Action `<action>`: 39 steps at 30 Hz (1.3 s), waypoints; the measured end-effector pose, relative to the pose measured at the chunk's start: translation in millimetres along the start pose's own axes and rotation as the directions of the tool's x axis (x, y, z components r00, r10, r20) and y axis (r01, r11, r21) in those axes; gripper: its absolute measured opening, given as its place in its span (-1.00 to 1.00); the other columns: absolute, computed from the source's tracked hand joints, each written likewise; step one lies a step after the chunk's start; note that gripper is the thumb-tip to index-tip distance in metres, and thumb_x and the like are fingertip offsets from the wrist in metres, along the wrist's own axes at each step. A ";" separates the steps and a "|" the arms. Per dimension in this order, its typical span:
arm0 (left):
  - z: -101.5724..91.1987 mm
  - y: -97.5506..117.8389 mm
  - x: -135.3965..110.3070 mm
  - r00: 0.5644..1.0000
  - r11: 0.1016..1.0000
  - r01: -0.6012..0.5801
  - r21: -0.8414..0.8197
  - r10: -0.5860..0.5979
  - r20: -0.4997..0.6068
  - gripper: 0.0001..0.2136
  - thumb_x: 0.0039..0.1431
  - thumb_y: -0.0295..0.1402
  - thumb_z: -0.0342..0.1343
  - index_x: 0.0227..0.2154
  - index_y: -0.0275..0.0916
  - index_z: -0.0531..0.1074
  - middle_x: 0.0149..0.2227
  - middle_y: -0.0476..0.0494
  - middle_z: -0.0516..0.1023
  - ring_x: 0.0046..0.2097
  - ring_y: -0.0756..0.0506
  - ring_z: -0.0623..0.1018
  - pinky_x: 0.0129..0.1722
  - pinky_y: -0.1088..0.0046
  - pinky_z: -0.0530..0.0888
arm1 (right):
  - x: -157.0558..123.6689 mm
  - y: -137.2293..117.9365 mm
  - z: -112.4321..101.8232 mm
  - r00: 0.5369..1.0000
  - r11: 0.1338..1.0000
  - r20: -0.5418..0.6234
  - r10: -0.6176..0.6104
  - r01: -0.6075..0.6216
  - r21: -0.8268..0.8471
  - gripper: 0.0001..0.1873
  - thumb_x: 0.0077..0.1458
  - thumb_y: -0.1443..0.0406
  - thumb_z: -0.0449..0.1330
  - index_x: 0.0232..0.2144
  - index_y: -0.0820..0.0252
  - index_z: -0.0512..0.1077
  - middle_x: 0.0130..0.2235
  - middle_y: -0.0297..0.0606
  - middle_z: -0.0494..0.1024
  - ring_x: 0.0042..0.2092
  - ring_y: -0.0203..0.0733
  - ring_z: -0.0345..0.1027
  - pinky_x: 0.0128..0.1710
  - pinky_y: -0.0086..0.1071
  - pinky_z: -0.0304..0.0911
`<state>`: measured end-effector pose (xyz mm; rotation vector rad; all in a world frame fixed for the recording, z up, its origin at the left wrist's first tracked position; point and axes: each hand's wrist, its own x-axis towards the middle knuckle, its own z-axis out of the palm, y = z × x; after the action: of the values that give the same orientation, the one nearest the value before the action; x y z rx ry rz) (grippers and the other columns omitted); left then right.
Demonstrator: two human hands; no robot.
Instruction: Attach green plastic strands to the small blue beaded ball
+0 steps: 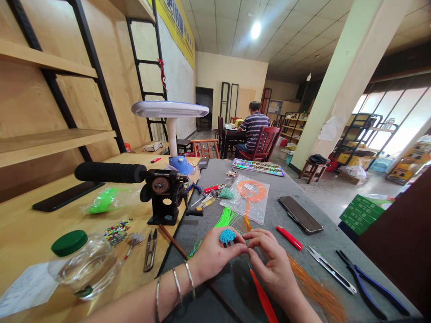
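Observation:
My left hand (215,253), with silver bangles on the wrist, is closed around the base of a round cluster of small blue beads (227,236) that sticks up between thumb and fingers. Right against it is my right hand (269,258), its thumb and fingertips pinched together at the left thumb tip. Whatever is in that pinch is too small to make out. Bright green strands (226,218) lie just behind the left hand. Orange strands (316,291) spread beside the right wrist, and a red pointed strip (263,300) lies below the palm.
A black hand-cranked winder (164,197) stands left, near a green-lidded jar (89,269), snips (150,250) and loose beads (116,232). To the right are a phone (301,214), a red lighter (289,237), tweezers (332,269) and pliers (372,285). A person (255,128) sits farther back.

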<state>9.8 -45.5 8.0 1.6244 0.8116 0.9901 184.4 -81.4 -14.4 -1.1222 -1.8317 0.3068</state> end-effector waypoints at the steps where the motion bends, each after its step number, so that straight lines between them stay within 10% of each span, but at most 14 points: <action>1: -0.1 0.2 0.2 1.000 1.000 0.006 0.002 -0.006 0.004 -0.85 -0.04 -0.32 0.25 -0.47 -0.33 0.51 -0.44 -0.10 0.55 -0.36 -0.04 0.48 -0.30 0.48 0.39 | 0.0 -0.1 -0.1 1.000 1.000 -0.002 0.010 -0.010 0.003 -0.90 0.06 0.39 0.13 -0.44 0.09 0.39 -0.20 -0.20 0.56 -0.07 -0.06 0.37 -0.09 -0.17 0.31; 39: -2.5 8.0 -1.1 0.998 0.978 -0.070 0.195 0.069 0.011 -0.83 -0.04 -0.30 0.26 -0.52 -0.32 0.51 -0.48 -0.09 0.54 -0.38 -0.04 0.47 -0.33 0.49 0.37 | 2.8 1.6 -3.9 0.998 0.999 0.047 -0.044 0.044 0.004 -0.89 0.13 0.31 0.17 -0.31 0.03 0.50 -0.21 -0.23 0.59 -0.06 -0.06 0.37 -0.04 -0.10 0.31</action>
<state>7.4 -47.5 15.9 1.8326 0.8772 0.9801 188.1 -79.2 -11.6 -1.0789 -1.8944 0.3132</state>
